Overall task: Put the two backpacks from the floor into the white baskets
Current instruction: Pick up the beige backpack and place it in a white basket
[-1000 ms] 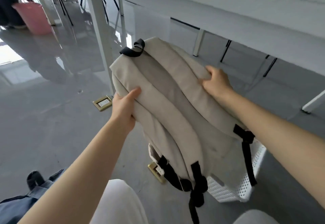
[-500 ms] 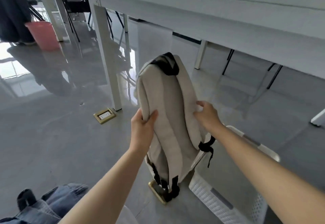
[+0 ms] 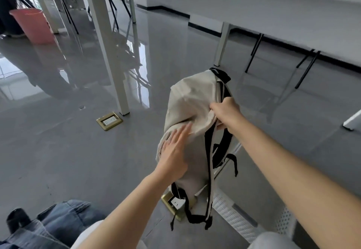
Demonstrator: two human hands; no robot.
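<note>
Backpack (image 3: 192, 112) held upright above white basket (image 3: 232, 212); right hand (image 3: 226, 112) clamped on its top fabric, left hand (image 3: 174, 155) flat and spread against its side. Step judged: loading the first bag; next, lower it squarely inside the rim.

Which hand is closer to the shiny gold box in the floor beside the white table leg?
Left. The left hand lies flat on the beige backpack, toward the gold floor socket; the right hand grips farther away.

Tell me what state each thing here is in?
Beige backpack: upright, its bottom going into the basket.
White basket: on the floor, backpack partly inside.
Right hand: gripping the backpack's top.
Left hand: open, flat against the backpack's side.
Blue backpack: lying on the floor.
</note>
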